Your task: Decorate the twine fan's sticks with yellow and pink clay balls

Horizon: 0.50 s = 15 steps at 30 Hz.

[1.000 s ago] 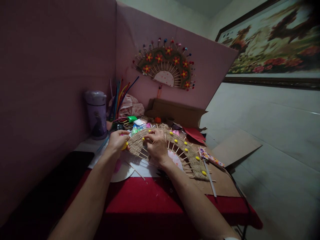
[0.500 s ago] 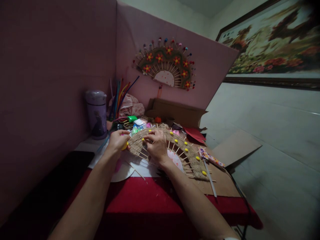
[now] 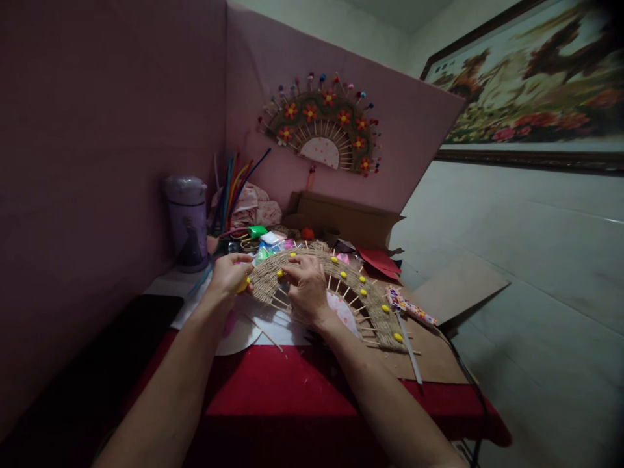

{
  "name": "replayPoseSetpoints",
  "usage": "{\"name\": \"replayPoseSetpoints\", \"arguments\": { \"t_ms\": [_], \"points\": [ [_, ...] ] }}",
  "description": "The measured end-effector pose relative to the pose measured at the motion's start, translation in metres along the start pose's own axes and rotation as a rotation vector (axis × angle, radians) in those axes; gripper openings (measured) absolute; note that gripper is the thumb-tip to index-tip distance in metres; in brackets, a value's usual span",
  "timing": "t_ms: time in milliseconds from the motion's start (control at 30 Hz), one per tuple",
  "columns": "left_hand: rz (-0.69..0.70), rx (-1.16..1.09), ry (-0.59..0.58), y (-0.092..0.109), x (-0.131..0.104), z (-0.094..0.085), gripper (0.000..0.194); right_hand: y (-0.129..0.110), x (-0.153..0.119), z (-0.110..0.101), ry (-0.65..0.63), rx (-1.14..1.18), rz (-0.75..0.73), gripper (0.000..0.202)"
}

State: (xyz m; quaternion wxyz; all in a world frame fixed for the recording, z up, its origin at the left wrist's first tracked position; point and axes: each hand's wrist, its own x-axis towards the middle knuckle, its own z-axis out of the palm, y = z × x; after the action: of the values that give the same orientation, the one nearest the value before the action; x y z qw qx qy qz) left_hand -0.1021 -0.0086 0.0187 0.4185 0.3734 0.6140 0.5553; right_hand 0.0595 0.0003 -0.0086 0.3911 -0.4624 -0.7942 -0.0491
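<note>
A woven twine fan (image 3: 377,318) on thin wooden sticks lies on the table, with several yellow clay dots along its band and a white spotted half-circle (image 3: 341,309) at its centre. My left hand (image 3: 229,276) is closed around a lump of yellow clay (image 3: 244,284) beside the fan's left end. Over the left part of the band is my right hand (image 3: 308,286), its fingers a little apart and bent. Its thumb and index finger are right beside a yellow dot (image 3: 279,273), which shows whole; I see nothing held between them.
Behind the fan lie clay packets (image 3: 257,231), red paper (image 3: 380,261) and brown cardboard (image 3: 346,218). A purple flask (image 3: 188,224) stands at the left. A glue gun (image 3: 412,307) with a glue stick lies right. A finished flowered fan (image 3: 322,127) hangs on the pink board.
My right fingers have come slightly off the left yellow dot, which stays on the twine and shows more fully. My left hand has hardly moved.
</note>
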Motion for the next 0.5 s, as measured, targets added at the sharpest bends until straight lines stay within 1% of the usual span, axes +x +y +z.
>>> {"name": "replayPoseSetpoints", "arguments": {
  "t_ms": [67,200,300,400,500],
  "points": [
    [0.005,-0.001,-0.001,-0.001,0.001,0.0,0.031,0.001,-0.002,-0.001,0.002,-0.016,-0.008,0.029],
    [0.006,-0.005,0.009,-0.002,0.002,0.001,0.03,-0.001,-0.002,-0.002,0.024,-0.047,0.015,0.015],
    [0.008,-0.013,0.006,-0.002,0.003,0.001,0.03,-0.005,-0.001,-0.001,0.044,-0.107,0.031,0.016],
    [0.012,-0.028,0.008,-0.002,0.003,0.001,0.029,-0.009,0.0,0.001,0.015,-0.194,0.026,0.019],
    [0.011,-0.042,0.014,-0.002,0.002,0.001,0.03,-0.011,0.002,0.004,-0.018,-0.24,0.011,0.016]
  ]
}}
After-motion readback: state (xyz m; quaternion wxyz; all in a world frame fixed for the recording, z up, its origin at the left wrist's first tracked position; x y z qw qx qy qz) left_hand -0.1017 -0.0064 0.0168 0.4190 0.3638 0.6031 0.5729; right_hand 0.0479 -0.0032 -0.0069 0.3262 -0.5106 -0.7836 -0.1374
